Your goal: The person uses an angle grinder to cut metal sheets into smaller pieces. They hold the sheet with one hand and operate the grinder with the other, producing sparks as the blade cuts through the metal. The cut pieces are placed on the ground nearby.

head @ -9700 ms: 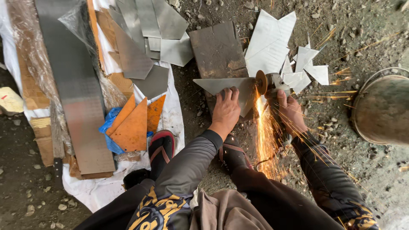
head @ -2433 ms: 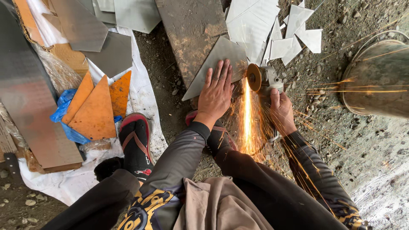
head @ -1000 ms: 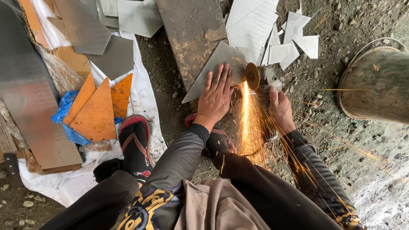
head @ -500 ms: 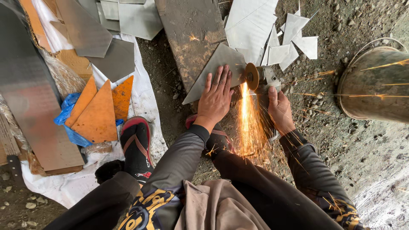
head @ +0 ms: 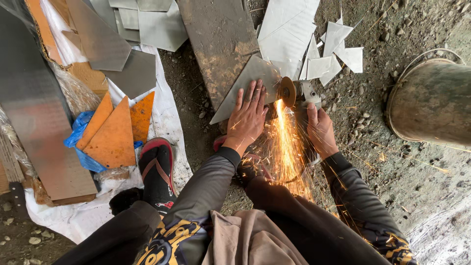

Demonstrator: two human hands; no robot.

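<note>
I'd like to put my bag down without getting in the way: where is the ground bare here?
Bare dirt lies between the right hand and the metal bucket, though sparks fly nearby. Left of the left hand, metal sheets and orange triangles crowd the white sheet.

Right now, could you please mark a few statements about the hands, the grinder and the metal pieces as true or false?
1. The left hand lies flat on the grey metal sheet. True.
2. The right hand holds a hammer. False: it holds an angle grinder.
3. Sparks fly toward the person. True.
4. The orange triangular pieces lie under the grinder disc. False: they lie far to the left, on white sheeting.
5. A metal bucket stands at the right. True.
</note>
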